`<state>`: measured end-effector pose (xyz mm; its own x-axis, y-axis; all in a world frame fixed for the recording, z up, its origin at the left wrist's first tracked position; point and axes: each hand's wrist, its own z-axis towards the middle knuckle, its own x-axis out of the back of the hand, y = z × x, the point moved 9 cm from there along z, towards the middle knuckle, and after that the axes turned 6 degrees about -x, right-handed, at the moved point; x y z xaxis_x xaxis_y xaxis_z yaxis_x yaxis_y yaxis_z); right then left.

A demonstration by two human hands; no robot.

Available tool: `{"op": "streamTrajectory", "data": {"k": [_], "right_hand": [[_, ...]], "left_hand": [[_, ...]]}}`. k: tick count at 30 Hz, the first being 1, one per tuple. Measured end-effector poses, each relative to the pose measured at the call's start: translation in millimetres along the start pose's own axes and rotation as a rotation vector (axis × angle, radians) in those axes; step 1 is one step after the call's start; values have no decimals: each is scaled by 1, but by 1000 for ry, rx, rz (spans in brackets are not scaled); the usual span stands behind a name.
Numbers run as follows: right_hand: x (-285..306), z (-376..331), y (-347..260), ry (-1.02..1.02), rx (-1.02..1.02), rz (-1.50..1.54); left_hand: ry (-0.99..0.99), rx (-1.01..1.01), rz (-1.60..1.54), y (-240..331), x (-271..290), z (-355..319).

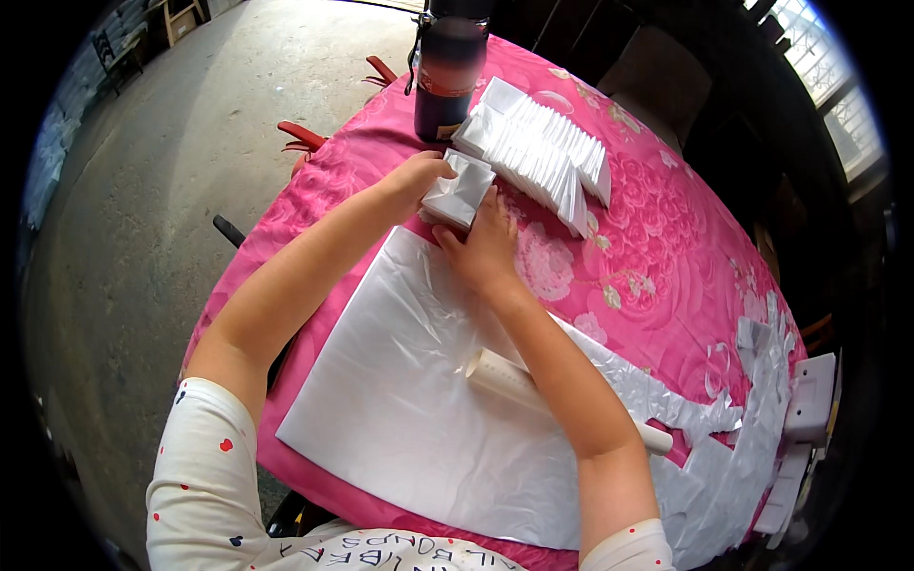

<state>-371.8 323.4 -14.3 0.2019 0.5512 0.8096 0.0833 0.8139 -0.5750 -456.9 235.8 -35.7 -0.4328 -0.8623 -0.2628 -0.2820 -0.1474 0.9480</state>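
Observation:
A small folded packet of whitish clear plastic film point(465, 186) is held just beyond the far edge of a flat plastic sheet point(371, 381). My left hand point(422, 181) is closed on its left side, thumb on top. At its near right side my right hand point(487, 249) is closed on it too, with some fingers hidden. Beyond my hands, a row of similar folded packets point(533, 143) leans together on the table. A cream-coloured tube point(509, 379) lies across the sheet, partly hidden under my right forearm.
A dark bottle point(446, 81) with a strap stands left of the packet row. The table has a pink floral cloth point(657, 233). Loose plastic film pieces point(728, 476) lie along the right side, near a white plastic box point(811, 400). Red curved parts point(303, 138) show past the left edge.

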Motion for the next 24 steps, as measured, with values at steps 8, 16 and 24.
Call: {"op": "streamTrajectory", "data": {"k": [8,16,24], "right_hand": [[-4,4,3,32,-115,54],[-1,15,-1,110,-205,94],[5,12,-3,127,-166,97]], "left_hand": [[178,-205,306,15,8,3],[0,-83,454,23,-8,13],[194,-211,248,8,37,2]]}}
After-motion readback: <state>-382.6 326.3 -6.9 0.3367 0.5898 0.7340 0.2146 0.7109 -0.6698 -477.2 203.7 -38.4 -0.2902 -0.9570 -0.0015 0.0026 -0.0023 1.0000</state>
